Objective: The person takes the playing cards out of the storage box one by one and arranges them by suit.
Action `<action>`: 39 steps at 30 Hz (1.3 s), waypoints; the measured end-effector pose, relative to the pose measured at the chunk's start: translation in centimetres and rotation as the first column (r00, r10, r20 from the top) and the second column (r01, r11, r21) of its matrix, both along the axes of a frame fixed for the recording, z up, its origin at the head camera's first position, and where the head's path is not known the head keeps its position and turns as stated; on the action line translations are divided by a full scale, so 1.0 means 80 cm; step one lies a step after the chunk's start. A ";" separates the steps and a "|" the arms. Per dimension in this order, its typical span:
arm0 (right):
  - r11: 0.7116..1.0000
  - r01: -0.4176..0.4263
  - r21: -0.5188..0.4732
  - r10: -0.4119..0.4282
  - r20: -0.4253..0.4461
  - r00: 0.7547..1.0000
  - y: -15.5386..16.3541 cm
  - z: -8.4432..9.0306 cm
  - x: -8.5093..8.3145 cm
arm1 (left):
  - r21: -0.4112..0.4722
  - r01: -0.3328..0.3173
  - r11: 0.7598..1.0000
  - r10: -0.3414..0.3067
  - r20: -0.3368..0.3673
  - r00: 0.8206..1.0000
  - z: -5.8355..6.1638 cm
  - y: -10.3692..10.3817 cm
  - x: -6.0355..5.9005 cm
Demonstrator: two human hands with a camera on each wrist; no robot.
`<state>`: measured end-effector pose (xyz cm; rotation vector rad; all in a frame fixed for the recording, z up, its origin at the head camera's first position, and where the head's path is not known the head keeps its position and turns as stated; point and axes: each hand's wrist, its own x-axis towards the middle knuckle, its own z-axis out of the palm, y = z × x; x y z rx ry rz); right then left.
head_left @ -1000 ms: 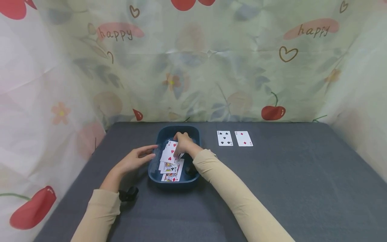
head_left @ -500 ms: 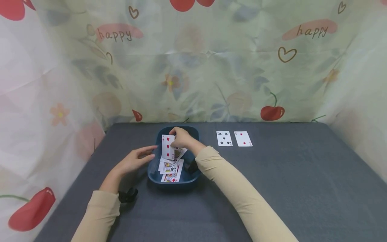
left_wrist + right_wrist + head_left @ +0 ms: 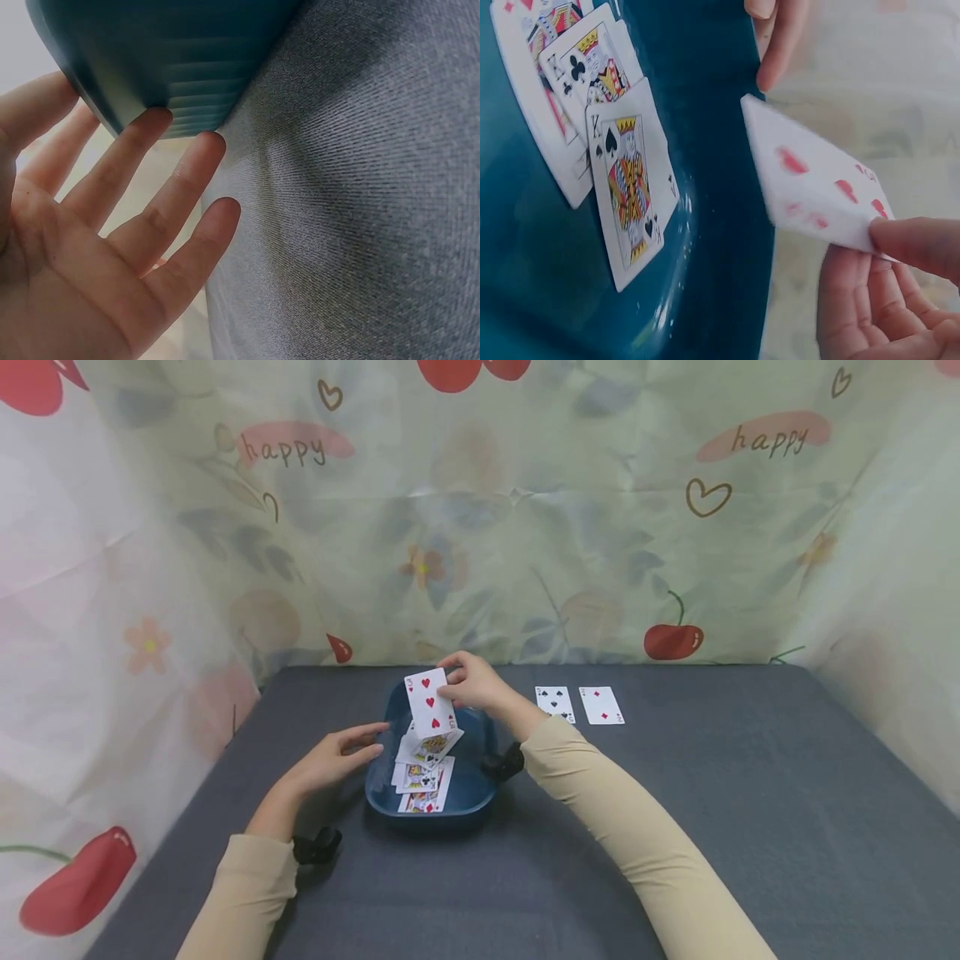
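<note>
My right hand (image 3: 480, 685) pinches the three of hearts (image 3: 431, 703) by its edge, thumb on its face, lifted over the far part of a dark blue tray (image 3: 472, 793). In the right wrist view the same playing card (image 3: 817, 176) tilts between thumb and fingers. Several cards lie overlapping in the tray, the king of spades (image 3: 630, 187) on top and a king of clubs (image 3: 592, 64) beside it. At the tray's left wall is my left hand (image 3: 337, 758), its fingers spread; in the left wrist view the fingertips (image 3: 157, 116) are right at the wall.
Two cards lie face up on the dark grey table (image 3: 712, 827) right of the tray: the five of spades (image 3: 552, 700), partly behind the right forearm, and the two of diamonds (image 3: 602, 705). A patterned curtain (image 3: 510, 543) stands behind the table.
My right hand has raised the three of hearts from the pile and moved up and to the right, uncovering the king of spades. My left hand has stayed at the tray's side.
</note>
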<state>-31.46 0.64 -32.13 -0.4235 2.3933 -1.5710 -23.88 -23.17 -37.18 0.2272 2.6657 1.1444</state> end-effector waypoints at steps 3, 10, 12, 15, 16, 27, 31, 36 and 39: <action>0.999 0.009 -0.053 -0.009 0.006 1.000 0.015 0.000 0.001 | -0.002 -0.006 1.000 0.006 0.002 1.000 0.000 0.001 0.000; 0.990 0.015 -0.142 -0.015 0.000 1.000 0.055 -0.001 0.006 | -0.004 -0.021 1.000 0.021 -0.001 1.000 0.000 0.002 0.000; 0.990 0.023 -0.136 -0.025 -0.011 1.000 0.067 -0.001 0.008 | -0.005 -0.021 1.000 0.021 -0.001 1.000 0.000 0.002 0.000; 0.992 0.040 -0.116 -0.044 -0.034 0.998 0.087 0.000 0.012 | -0.002 -0.016 1.000 0.016 -0.002 1.000 -0.001 0.002 0.000; 0.992 0.044 -0.114 -0.049 -0.043 0.998 0.094 0.001 0.013 | 0.001 -0.016 1.000 0.016 -0.001 1.000 -0.001 0.002 0.000; 0.982 0.183 -0.050 -0.186 -0.065 0.980 0.184 -0.005 0.009 | 0.004 -0.006 1.000 0.006 0.003 1.000 0.001 0.002 0.001; 0.964 0.266 -0.011 -0.266 -0.060 0.962 0.220 -0.015 0.003 | 0.015 -0.004 1.000 0.004 0.007 1.000 0.001 0.001 0.002; 0.929 0.369 0.013 -0.368 -0.054 0.928 0.265 -0.033 -0.004 | 0.014 -0.005 1.000 0.005 0.005 1.000 0.000 0.001 0.002; 0.904 0.425 0.036 -0.424 -0.034 0.905 0.290 -0.044 -0.008 | 0.010 -0.005 1.000 0.005 0.005 1.000 0.000 0.001 0.002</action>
